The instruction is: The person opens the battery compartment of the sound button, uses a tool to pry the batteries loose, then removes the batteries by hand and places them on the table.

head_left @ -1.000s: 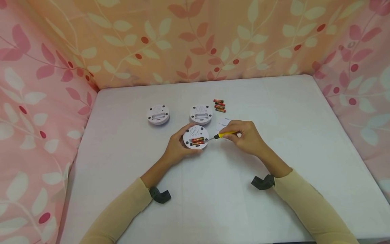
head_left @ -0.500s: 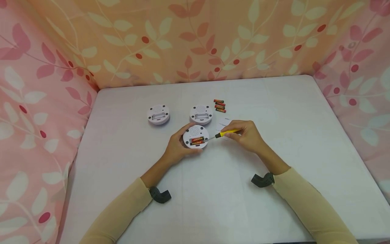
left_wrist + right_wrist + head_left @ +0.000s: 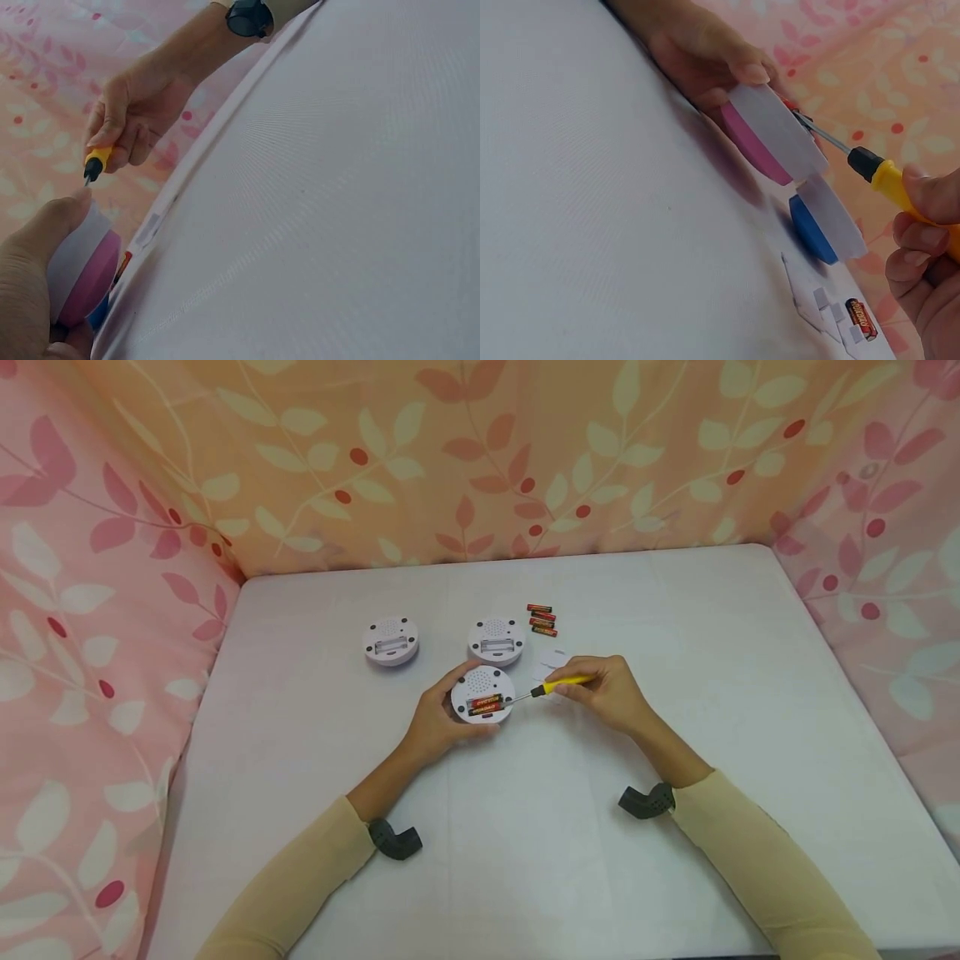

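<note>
My left hand (image 3: 437, 718) grips a round white device (image 3: 480, 681) by its rim, underside up, just above the table. Its underside has speaker holes and dark feet, and two red batteries (image 3: 485, 704) lie in its compartment. The right wrist view shows its other face (image 3: 751, 148) is pink. Between thumb and fingers my right hand (image 3: 613, 695) holds a yellow-and-black screwdriver (image 3: 570, 683). The screwdriver's metal tip is at the batteries' right end; whether it touches them I cannot tell.
Two similar devices with battery compartments uncovered, one at left (image 3: 390, 631) and one behind mine (image 3: 495, 631), lie on the white table (image 3: 480, 860). Several loose batteries (image 3: 542, 622) lie at the back. Small white flat pieces (image 3: 553, 658) sit behind my right hand. Floral curtains (image 3: 480, 460) surround the table.
My right hand and the screwdriver have shifted slightly, with the handle a little further right and flatter. The device in my left hand has tilted very slightly.
</note>
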Action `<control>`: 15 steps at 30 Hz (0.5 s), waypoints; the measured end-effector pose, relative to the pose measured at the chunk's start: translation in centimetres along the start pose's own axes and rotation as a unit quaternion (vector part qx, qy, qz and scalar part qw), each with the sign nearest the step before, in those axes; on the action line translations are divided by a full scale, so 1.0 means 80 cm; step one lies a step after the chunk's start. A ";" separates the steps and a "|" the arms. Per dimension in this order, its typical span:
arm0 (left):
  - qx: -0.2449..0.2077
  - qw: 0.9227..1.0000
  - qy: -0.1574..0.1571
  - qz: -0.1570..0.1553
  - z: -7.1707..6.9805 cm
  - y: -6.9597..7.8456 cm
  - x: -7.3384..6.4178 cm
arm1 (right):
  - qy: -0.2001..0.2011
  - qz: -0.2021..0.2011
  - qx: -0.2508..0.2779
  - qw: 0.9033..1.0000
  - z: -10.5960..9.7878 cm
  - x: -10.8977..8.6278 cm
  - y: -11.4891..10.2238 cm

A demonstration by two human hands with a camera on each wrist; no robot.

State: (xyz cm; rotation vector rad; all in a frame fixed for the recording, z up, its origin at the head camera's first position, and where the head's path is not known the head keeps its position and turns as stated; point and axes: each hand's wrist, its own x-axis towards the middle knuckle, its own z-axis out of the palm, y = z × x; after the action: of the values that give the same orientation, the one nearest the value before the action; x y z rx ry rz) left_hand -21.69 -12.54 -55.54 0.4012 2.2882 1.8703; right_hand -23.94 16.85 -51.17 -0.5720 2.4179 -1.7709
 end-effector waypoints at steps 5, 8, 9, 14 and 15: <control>0.005 1.000 0.002 -0.003 0.000 0.000 0.001 | 0.000 0.009 -0.004 1.000 0.000 -0.002 -0.022; 0.005 1.000 0.002 -0.003 0.001 -0.001 0.000 | -0.002 0.004 -0.001 1.000 0.000 -0.003 -0.032; 0.005 1.000 0.002 -0.003 0.001 -0.001 0.000 | -0.002 0.004 0.000 1.000 0.000 -0.003 -0.028; 0.008 1.000 0.002 -0.002 0.001 -0.001 0.000 | -0.002 0.003 0.002 1.000 -0.002 0.000 -0.005; 0.007 1.000 0.001 -0.002 0.001 -0.001 0.000 | -0.002 0.002 0.001 1.000 -0.002 0.001 -0.001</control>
State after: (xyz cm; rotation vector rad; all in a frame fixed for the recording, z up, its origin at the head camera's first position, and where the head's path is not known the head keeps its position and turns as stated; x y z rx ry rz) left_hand -21.67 -12.50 -55.60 0.3953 2.3042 1.8538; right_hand -24.03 17.00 -51.04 -0.5704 2.4112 -1.7689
